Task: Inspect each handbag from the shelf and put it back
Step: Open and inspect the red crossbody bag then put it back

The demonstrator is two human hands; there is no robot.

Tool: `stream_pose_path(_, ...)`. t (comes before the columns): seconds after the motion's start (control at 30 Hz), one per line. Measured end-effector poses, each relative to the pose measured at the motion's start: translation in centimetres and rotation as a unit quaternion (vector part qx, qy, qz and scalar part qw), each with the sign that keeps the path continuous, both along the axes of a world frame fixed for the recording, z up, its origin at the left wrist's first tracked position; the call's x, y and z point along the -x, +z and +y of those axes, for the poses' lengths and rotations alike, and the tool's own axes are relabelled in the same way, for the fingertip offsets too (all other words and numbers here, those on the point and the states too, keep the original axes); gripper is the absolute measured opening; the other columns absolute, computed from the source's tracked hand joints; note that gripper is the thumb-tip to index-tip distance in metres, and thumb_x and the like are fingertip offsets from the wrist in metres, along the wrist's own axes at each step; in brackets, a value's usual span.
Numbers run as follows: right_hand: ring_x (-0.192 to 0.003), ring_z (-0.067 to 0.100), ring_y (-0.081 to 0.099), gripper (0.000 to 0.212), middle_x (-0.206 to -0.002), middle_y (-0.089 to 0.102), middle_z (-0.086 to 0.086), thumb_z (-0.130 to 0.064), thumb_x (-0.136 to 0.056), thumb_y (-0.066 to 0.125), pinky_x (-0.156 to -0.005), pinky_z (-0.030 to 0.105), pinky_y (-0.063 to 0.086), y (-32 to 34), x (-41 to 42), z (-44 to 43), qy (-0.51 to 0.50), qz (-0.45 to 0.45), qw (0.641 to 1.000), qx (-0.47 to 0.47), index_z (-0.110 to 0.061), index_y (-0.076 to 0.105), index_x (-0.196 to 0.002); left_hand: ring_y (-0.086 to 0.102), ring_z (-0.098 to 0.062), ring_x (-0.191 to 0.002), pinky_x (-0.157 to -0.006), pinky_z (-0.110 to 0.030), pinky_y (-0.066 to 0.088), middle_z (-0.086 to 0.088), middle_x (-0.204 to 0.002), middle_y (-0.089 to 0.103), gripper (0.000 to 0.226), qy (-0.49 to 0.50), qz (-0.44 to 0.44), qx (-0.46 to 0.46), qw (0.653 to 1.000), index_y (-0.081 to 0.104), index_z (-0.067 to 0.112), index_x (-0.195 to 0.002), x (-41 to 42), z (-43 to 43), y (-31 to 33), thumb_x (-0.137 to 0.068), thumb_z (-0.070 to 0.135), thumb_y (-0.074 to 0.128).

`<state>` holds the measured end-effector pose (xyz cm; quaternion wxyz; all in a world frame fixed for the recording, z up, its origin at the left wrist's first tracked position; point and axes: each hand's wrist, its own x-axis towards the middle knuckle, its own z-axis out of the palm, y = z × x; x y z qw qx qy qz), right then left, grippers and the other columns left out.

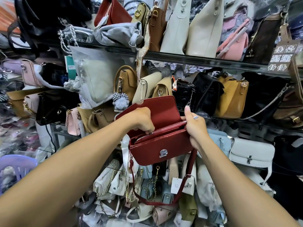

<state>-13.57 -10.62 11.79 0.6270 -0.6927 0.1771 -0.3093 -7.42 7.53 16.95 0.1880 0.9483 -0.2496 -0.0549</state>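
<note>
The left hand (141, 119) is closed in a pinch at the zipper (165, 130) that runs along the top of the red handbag (161, 145), fingertips bunched at the pull near the zip's left end. The right hand (195, 126) is clamped on the bag's right edge, thumb up against the raised flap (159, 107) and fingers wrapped behind (a ring shows on one finger). Between them the bag hangs in mid-air in front of the shelves, off any shelf, flap thrown back, its silver turn-lock clasp (163, 153) facing the camera and its red strap (183, 184) looping down below.

This looks like the inspection step, at the inner zipped compartment; the zip appears partly open at the left, though how far is hard to tell. Next, I judge, the left hand must draw the pull along the track while the right keeps the body steady, then fold the flap down and catch the clasp before returning it.

Around it, the glass shelf (188, 58) and those beneath are packed with tan, cream, black and blue bags, so a return slot is not obvious.
</note>
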Motion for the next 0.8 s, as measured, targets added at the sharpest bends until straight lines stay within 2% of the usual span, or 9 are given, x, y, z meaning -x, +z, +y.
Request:
stream_pose_path(0.1,-0.074,0.023,0.069,0.052,-0.067,0.075,-0.001,-0.054,-0.101,0.055,-0.082,0.042,0.059,0.2,0.3,-1.1,-0.016,-0.011,0.999,-0.038,-0.014,0.073,-0.075,0.047,-0.021,-0.052,-0.043,-0.023,0.035,-0.005,-0.058,0.051,0.018,0.024,0.000,-0.015,1.000,0.061,0.010,-0.063,-1.2,1.3,-0.4,-0.074,0.010,0.075)
stream_pose_path(0.2,-0.070,0.019,0.066,0.050,-0.061,0.072,-0.007,-0.050,-0.103,0.054,-0.076,0.034,0.056,0.2,0.4,-1.5,-0.029,-0.017,0.998,-0.060,-0.015,0.068,-0.071,0.047,-0.023,-0.054,-0.046,-0.025,0.037,-0.007,-0.061,0.053,0.010,0.033,0.012,-0.002,0.999,0.066,0.008,-0.066,-1.8,1.9,-0.5,-0.073,0.010,0.073)
stream_pose_path(0.23,-0.072,0.020,0.067,0.049,-0.063,0.072,-0.006,-0.050,-0.103,0.054,-0.076,0.034,0.056,0.3,0.4,-1.4,-0.032,-0.018,0.997,-0.069,-0.016,0.068,-0.072,0.050,-0.024,-0.056,-0.048,-0.026,0.040,-0.008,-0.062,0.056,0.005,0.035,0.001,-0.001,0.999,0.070,0.006,-0.072,-1.8,1.8,-0.3,-0.073,0.011,0.072)
stream_pose_path(0.3,-0.079,0.022,0.068,0.048,-0.074,0.075,-0.001,-0.051,-0.103,0.054,-0.079,0.037,0.057,0.2,0.3,-1.3,-0.033,-0.018,0.995,-0.091,-0.016,0.069,-0.074,0.055,-0.025,-0.058,-0.051,-0.026,0.045,-0.009,-0.065,0.060,0.014,0.038,-0.014,0.002,0.999,0.075,0.004,-0.084,-1.9,1.7,-0.1,-0.074,0.012,0.071)
stream_pose_path(0.37,-0.085,0.024,0.069,0.046,-0.090,0.078,0.008,-0.054,-0.102,0.054,-0.084,0.041,0.058,0.1,0.4,-1.3,-0.032,-0.025,0.992,-0.122,-0.016,0.069,-0.079,0.054,-0.025,-0.057,-0.051,-0.027,0.044,-0.010,-0.067,0.059,0.015,0.039,-0.006,0.018,0.999,0.074,0.003,-0.087,-2.2,1.8,0.2,-0.076,0.013,0.074)
stream_pose_path(0.47,-0.086,0.023,0.063,0.043,-0.104,0.076,0.019,-0.057,-0.099,0.056,-0.086,0.042,0.057,0.2,0.4,-1.7,-0.037,-0.031,0.986,-0.161,-0.019,0.060,-0.079,0.049,-0.024,-0.059,-0.054,-0.028,0.041,-0.010,-0.070,0.059,0.013,0.027,0.022,0.079,0.996,0.074,0.001,-0.085,-2.7,2.2,0.1,-0.084,0.014,0.072)
stream_pose_path(0.6,-0.070,0.020,0.066,0.039,-0.086,0.071,0.001,-0.054,-0.100,0.057,-0.064,0.032,0.060,1.5,0.6,-2.0,-0.068,-0.027,0.969,-0.238,-0.019,0.058,-0.081,0.055,-0.013,-0.065,-0.064,-0.026,0.044,0.000,-0.072,0.064,0.025,-0.029,0.046,0.213,0.975,0.071,0.010,-0.083,-3.1,3.2,0.0,-0.089,0.034,0.076)
stream_pose_path(0.73,-0.088,0.026,0.068,0.039,-0.101,0.068,0.005,-0.055,-0.096,0.063,-0.087,0.047,0.060,2.3,0.7,-2.5,-0.067,-0.021,0.955,-0.288,-0.017,0.056,-0.087,0.050,-0.011,-0.072,-0.067,-0.023,0.039,0.004,-0.077,0.059,0.028,-0.077,0.018,0.288,0.954,0.071,0.012,-0.087,-3.4,4.4,0.0,-0.073,0.027,0.091)
stream_pose_path(0.8,-0.083,0.026,0.068,0.041,-0.098,0.068,0.005,-0.055,-0.095,0.065,-0.077,0.044,0.062,2.7,0.9,-2.5,-0.065,-0.018,0.950,-0.304,-0.015,0.056,-0.090,0.050,-0.010,-0.069,-0.064,-0.017,0.041,0.005,-0.077,0.057,0.035,-0.071,0.014,0.322,0.944,0.062,0.016,-0.087,-3.3,4.6,-0.1,-0.070,0.013,0.092)
